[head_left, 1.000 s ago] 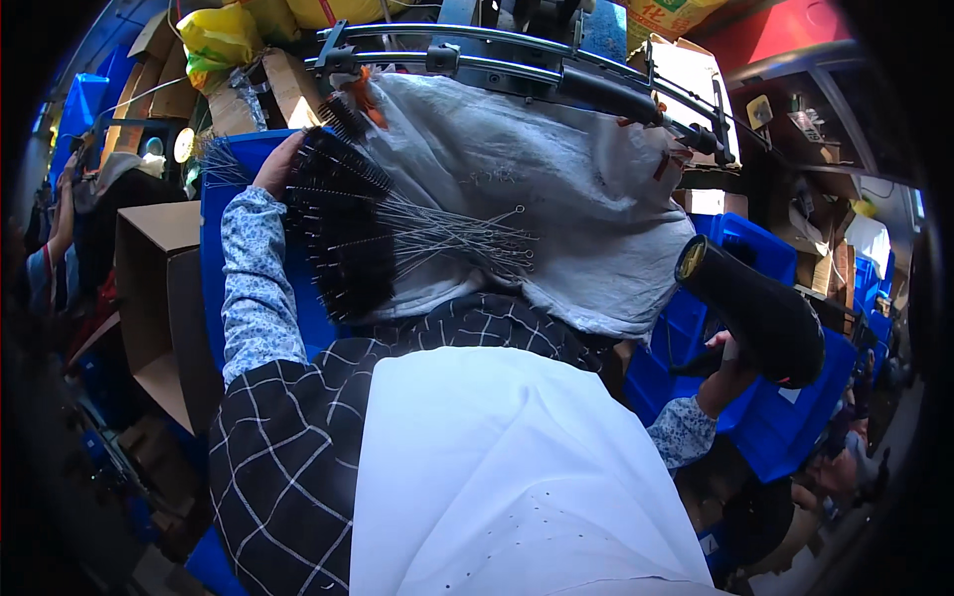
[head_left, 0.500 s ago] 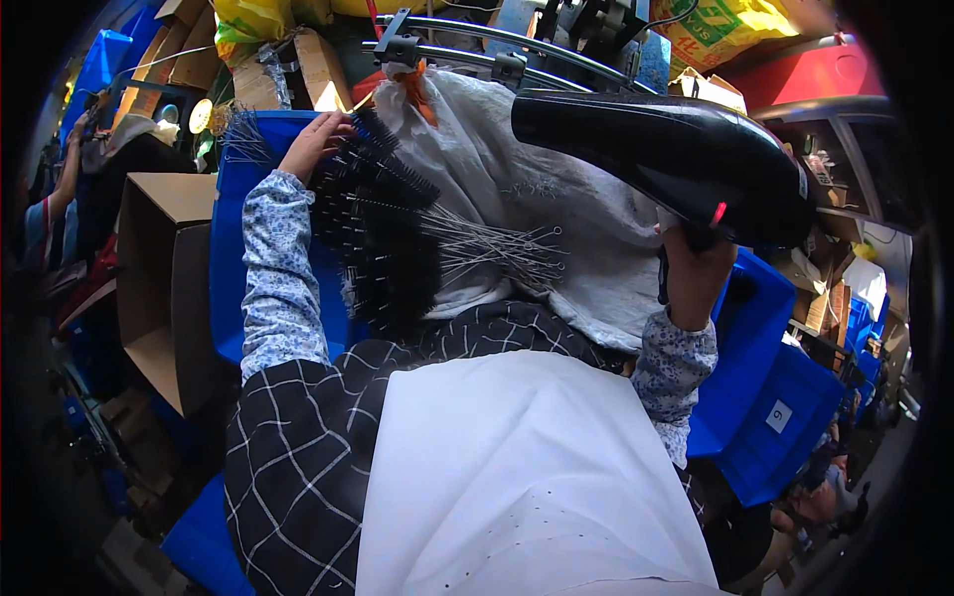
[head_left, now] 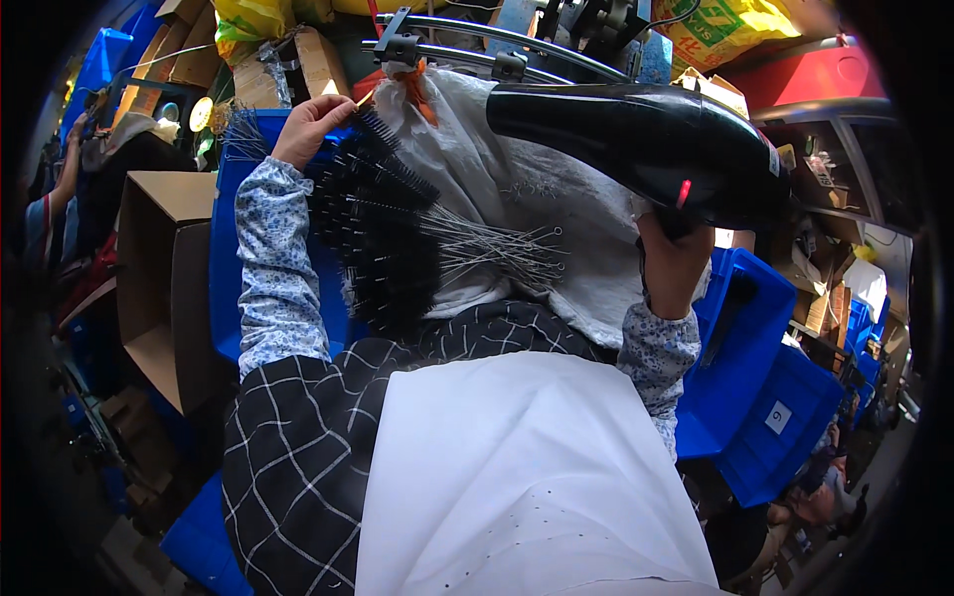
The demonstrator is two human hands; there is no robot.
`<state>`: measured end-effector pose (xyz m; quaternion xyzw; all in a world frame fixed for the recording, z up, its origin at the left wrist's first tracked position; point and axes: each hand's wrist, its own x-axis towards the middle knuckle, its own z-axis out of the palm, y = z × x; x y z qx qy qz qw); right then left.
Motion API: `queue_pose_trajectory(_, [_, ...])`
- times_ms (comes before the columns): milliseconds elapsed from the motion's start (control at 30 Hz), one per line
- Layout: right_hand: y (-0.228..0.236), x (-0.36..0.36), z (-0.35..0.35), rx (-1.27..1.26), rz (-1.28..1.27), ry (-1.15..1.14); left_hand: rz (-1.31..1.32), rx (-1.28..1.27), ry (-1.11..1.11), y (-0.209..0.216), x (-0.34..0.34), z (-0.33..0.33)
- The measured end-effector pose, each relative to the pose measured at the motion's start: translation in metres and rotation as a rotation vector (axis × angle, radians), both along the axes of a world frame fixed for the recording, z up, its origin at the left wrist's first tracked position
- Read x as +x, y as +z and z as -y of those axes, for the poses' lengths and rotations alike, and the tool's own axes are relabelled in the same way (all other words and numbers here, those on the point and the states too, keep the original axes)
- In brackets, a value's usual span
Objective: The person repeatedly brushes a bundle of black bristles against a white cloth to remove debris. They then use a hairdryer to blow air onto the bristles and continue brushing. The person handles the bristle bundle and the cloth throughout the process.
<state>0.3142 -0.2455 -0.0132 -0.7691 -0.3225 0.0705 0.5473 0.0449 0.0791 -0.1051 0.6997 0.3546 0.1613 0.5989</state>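
Note:
A black hair dryer (head_left: pixel 636 139) is in my right hand (head_left: pixel 678 260), its fingers wrapped round the handle and a small red light showing on the body. The nozzle points left, toward a pile of black bristle brushes (head_left: pixel 383 243) with twisted wire stems. Those stems (head_left: pixel 497 243) fan out to the right across a whitish cloth (head_left: pixel 586 214) over my lap. At the far left end of the pile my left hand (head_left: pixel 313 129) is closed, thumb and fingers pinched at the tip of one brush. The exact grip is partly hidden.
A blue bin (head_left: pixel 227 209) stands behind the left forearm, with wire stems (head_left: pixel 243 134) at its far end. Left of it is an open cardboard box (head_left: pixel 149 288). Blue bins (head_left: pixel 740 368) stand at my right. Metal rails (head_left: pixel 537 45) cross the far side.
The hair dryer and my right hand have shifted left and slightly away from me. My left hand has moved a little up and left, fingers more bent. The brush pile lies almost unchanged.

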Motion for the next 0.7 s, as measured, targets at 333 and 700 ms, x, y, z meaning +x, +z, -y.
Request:
queue_pose_trajectory(333, [0.006, 0.002, -0.001, 0.001, -0.104, 0.005, 0.108, 0.151, -0.045, 0.021, 0.011, 0.016])
queue_pose_trajectory(700, [0.003, 0.004, 0.005, -0.078, -0.099, 0.014, 0.089, 0.168, -0.010, 0.014, 0.012, 0.011])
